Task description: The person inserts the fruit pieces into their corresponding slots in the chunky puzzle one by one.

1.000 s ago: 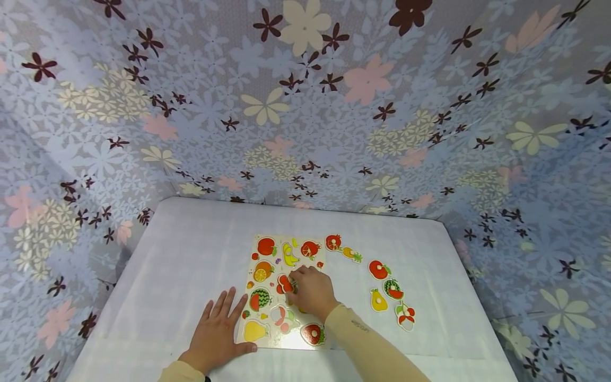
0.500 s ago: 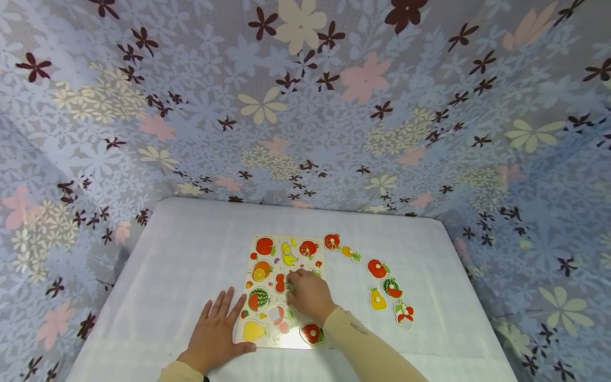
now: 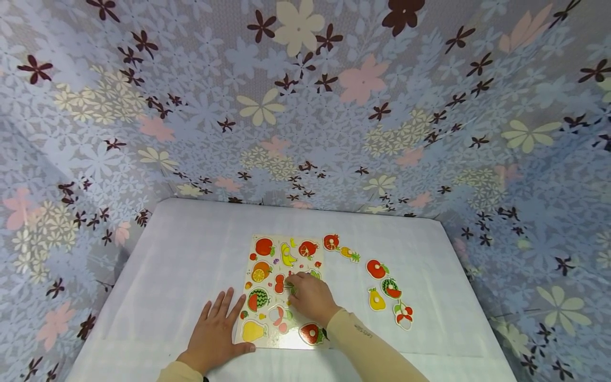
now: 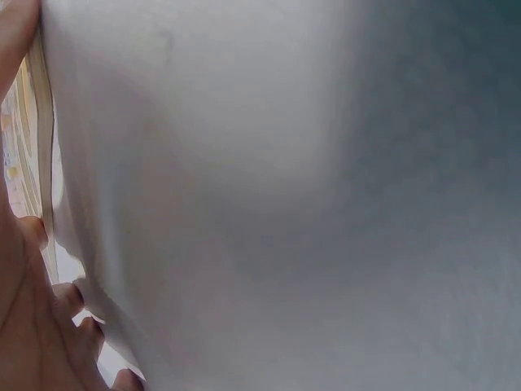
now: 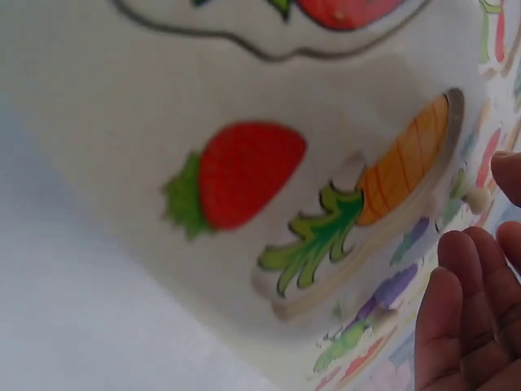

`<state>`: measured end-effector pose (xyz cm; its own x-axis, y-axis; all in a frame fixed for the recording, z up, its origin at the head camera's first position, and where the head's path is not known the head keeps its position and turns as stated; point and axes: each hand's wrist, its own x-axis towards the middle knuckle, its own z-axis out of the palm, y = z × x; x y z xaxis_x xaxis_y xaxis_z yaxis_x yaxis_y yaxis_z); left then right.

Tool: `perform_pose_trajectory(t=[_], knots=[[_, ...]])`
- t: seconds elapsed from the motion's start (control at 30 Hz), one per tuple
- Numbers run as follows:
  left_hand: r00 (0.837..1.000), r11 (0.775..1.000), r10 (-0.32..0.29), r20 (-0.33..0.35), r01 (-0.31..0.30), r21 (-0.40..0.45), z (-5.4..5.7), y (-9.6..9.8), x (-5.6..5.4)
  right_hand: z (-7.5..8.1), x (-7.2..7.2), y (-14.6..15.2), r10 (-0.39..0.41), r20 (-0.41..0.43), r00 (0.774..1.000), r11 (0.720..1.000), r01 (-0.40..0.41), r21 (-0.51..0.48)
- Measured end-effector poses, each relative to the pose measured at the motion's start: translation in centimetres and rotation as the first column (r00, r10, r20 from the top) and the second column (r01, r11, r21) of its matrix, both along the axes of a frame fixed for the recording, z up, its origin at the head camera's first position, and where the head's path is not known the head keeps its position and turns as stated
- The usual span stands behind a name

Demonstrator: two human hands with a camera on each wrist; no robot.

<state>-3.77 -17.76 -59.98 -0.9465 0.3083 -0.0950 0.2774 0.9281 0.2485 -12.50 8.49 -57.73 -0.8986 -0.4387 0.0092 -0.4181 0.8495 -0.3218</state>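
A fruit puzzle board (image 3: 291, 339) lies on the white-covered table. My right hand (image 3: 312, 297) is over its middle, fingers curled down at a red-and-green fruit piece (image 3: 279, 284). In the right wrist view a small wooden knob (image 5: 476, 200) shows between thumb and fingertips. A pineapple picture (image 5: 403, 159) and a small printed strawberry (image 5: 252, 175) are near that hand. Flat on the table, my left hand (image 3: 215, 329) has its fingers spread at the board's left edge. The left wrist view shows its fingers (image 4: 37, 318) beside the board's edge.
Loose knobbed pieces lie right of the board: a pomegranate (image 3: 331, 242), a pineapple (image 3: 350, 254), an apple (image 3: 376, 269), a watermelon (image 3: 391, 288), a pear (image 3: 376, 299) and cherries (image 3: 403, 315). Flower-patterned cloth (image 3: 305, 132) surrounds the table (image 3: 191, 239).
The red-and-green piece has shifted slightly left and turned, and now lies lower at the board. My right hand stays close over it. My left hand has hardly moved.
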Motion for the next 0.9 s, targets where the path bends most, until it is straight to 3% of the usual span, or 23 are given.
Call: perform_pose_trajectory(t=[0.17,0.37,0.7,0.9], knots=[[1.000,1.000,0.000,0.004,0.000,-0.026,-0.1,0.1,-0.1,0.5,0.1,1.1,0.005,0.004,1.000,1.000,-0.005,-0.029],[1.000,0.999,0.009,-0.002,-0.010,-0.044,-0.4,0.2,-0.1,1.3,0.9,4.2,-0.029,0.018,0.999,1.000,0.029,0.006],[1.000,0.999,0.011,0.021,-0.010,-0.033,0.1,0.3,-0.1,1.3,1.8,12.7,-0.180,0.040,0.983,0.984,0.180,0.003],[0.999,1.000,0.015,0.032,-0.014,-0.026,-0.2,0.3,-0.1,0.9,2.6,16.4,-0.253,-0.007,0.967,0.967,0.253,0.033]])
